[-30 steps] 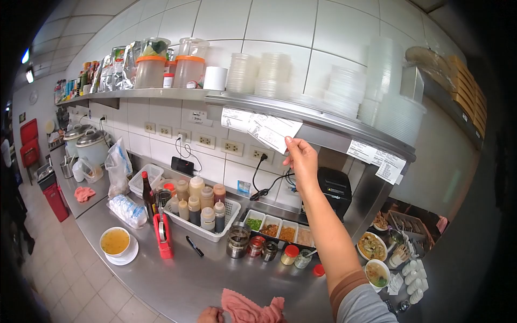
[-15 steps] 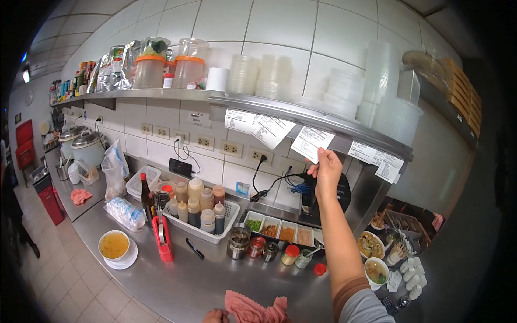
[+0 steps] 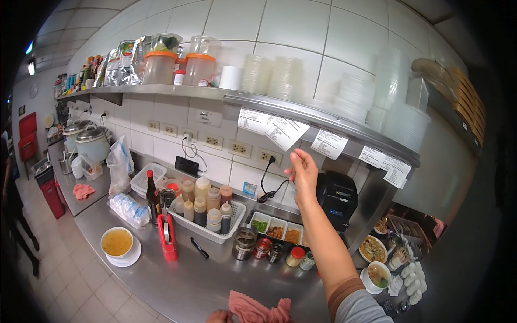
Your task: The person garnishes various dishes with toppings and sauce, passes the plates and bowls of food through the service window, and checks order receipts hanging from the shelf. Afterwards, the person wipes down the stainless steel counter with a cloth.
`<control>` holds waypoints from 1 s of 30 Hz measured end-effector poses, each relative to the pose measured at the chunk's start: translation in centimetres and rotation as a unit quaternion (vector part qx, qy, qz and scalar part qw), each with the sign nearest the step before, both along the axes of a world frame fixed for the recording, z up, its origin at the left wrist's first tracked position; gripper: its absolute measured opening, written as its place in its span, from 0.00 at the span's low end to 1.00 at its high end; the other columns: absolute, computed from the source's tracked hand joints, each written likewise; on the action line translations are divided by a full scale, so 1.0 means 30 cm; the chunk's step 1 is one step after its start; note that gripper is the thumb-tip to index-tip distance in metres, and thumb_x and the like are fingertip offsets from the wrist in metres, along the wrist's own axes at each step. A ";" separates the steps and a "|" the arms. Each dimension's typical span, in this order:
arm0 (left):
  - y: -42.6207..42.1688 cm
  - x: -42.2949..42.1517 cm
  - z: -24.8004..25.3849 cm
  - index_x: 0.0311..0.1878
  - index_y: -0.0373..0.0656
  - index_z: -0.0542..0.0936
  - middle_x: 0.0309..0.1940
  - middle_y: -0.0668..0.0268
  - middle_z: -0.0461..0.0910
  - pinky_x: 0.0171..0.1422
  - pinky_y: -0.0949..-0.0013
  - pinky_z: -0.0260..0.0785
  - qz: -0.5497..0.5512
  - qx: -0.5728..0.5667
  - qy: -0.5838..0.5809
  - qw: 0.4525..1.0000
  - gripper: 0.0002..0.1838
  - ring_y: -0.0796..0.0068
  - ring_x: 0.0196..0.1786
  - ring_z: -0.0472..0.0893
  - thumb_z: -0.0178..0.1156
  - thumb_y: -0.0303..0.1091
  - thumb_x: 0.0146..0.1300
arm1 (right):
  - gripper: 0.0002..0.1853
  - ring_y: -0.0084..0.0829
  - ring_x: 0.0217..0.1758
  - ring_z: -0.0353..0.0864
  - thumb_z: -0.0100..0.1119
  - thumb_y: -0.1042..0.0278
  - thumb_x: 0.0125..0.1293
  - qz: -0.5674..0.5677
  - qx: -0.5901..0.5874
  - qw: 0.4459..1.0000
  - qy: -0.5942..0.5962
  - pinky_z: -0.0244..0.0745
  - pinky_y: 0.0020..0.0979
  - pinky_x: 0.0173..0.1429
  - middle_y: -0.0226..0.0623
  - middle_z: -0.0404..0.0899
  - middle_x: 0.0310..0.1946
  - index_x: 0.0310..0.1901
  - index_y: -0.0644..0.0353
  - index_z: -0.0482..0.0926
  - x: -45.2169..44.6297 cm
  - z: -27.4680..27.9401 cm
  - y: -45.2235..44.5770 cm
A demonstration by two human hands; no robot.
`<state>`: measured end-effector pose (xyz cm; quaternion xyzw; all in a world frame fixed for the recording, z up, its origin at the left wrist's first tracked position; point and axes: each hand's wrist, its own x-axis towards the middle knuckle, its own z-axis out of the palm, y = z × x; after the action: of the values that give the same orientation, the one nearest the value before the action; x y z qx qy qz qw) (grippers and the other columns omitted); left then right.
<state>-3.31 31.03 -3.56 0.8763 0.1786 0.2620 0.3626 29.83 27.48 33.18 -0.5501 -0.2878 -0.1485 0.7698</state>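
Note:
My right hand (image 3: pixel 303 175) is raised under the steel shelf, its fingers loosely curled and apart with nothing between them. Just above and right of it hangs a printed order slip (image 3: pixel 329 144) from the shelf's edge. To the left hang two overlapping slips (image 3: pixel 285 132), close to my fingertips but apart from them. More slips (image 3: pixel 396 173) hang farther right. At the bottom edge, a small part of my left hand (image 3: pixel 219 317) shows beside a crumpled pink cloth (image 3: pixel 259 308); its fingers are mostly cut off by the frame.
On the steel counter stand a bowl of soup (image 3: pixel 117 242), a red tape dispenser (image 3: pixel 167 239), a black marker (image 3: pixel 199 247), a basket of sauce bottles (image 3: pixel 235 215) and several jars (image 3: pixel 245 242). A black printer (image 3: pixel 337 199) sits behind my forearm. Filled bowls (image 3: pixel 377 275) stand at right.
My right hand has let go of the slip and moved left and slightly down; that slip now hangs free. The view has shifted a little. My left hand stays by the cloth.

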 end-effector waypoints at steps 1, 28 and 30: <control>0.001 -0.001 0.002 0.38 0.48 0.81 0.34 0.58 0.81 0.42 0.55 0.72 -0.003 0.001 -0.014 1.000 0.06 0.53 0.38 0.80 0.56 0.31 0.59 | 0.16 0.20 0.22 0.73 0.63 0.57 0.65 -0.006 -0.008 1.000 -0.009 0.62 0.21 0.24 0.33 0.76 0.37 0.44 0.61 0.75 -0.001 0.017 0.014; 0.013 -0.018 0.051 0.36 0.46 0.81 0.33 0.56 0.80 0.41 0.54 0.71 -0.030 -0.023 -0.025 0.999 0.05 0.51 0.38 0.79 0.55 0.30 0.60 | 0.11 0.27 0.19 0.77 0.53 0.72 0.69 -0.022 0.002 0.999 -0.045 0.67 0.22 0.19 0.46 0.82 0.31 0.48 0.69 0.66 -0.030 0.044 -0.166; 0.012 -0.017 0.045 0.36 0.46 0.81 0.33 0.56 0.80 0.41 0.54 0.71 -0.029 -0.020 -0.035 0.999 0.05 0.51 0.38 0.79 0.56 0.30 0.60 | 0.11 0.27 0.19 0.78 0.54 0.71 0.70 -0.024 0.002 0.999 -0.049 0.67 0.22 0.19 0.46 0.82 0.31 0.47 0.69 0.67 -0.027 0.045 -0.176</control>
<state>-3.81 31.38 -2.23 0.8641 0.1449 0.2784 0.3935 29.01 22.19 34.52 -0.5474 -0.3115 -0.1937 0.7522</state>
